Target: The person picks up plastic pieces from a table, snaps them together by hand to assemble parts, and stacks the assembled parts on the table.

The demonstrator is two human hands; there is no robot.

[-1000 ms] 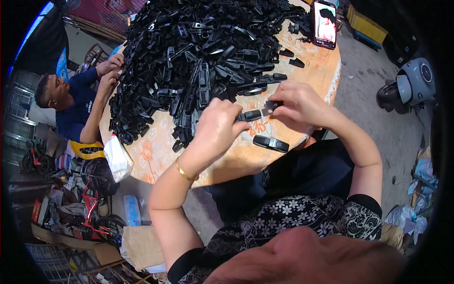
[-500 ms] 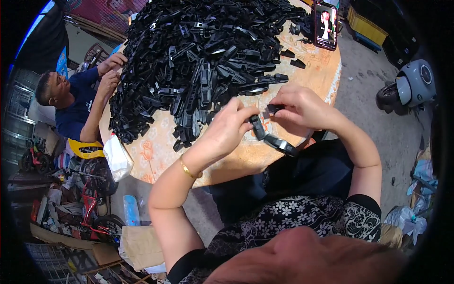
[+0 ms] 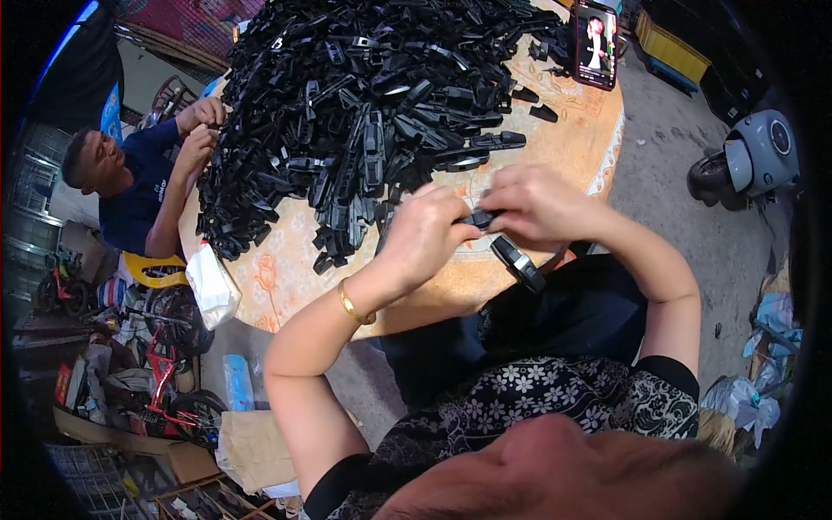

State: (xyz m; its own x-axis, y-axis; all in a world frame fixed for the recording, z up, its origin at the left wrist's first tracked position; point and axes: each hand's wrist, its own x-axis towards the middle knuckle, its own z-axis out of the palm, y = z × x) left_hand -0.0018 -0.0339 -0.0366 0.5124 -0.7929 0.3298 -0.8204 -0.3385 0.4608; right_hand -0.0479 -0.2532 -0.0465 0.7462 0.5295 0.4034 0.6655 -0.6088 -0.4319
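Black part (image 3: 479,219) pinched between left hand (image 3: 426,224) and right hand (image 3: 533,206)

Holds the part over the near side of the flower-patterned desk (image 3: 282,299), closing thumb and fingers of each hand on opposite ends, with fingertips almost meeting. Hides much of its outline in that grip; cannot tell its full shape. Just below the right hand, at the desk's near edge, another black piece (image 3: 517,263) with a shiny band, tilted; cannot tell whether hanging or resting. Wears a gold bracelet (image 3: 348,302) on the left wrist.

Beyond both hands, a large pile (image 3: 364,113) of similar black pieces, spread over much of the desk, with a few loose pieces (image 3: 544,113) to its right. Near the far right edge, a phone (image 3: 595,43) with a lit screen. By the desk's left edge, a white bag (image 3: 211,286) and, farther up, a co-worker's hands (image 3: 198,149) beside the pile. Off to the right, a grey scooter (image 3: 754,156) and a yellow crate (image 3: 672,52); to the left, a red bike (image 3: 160,377).
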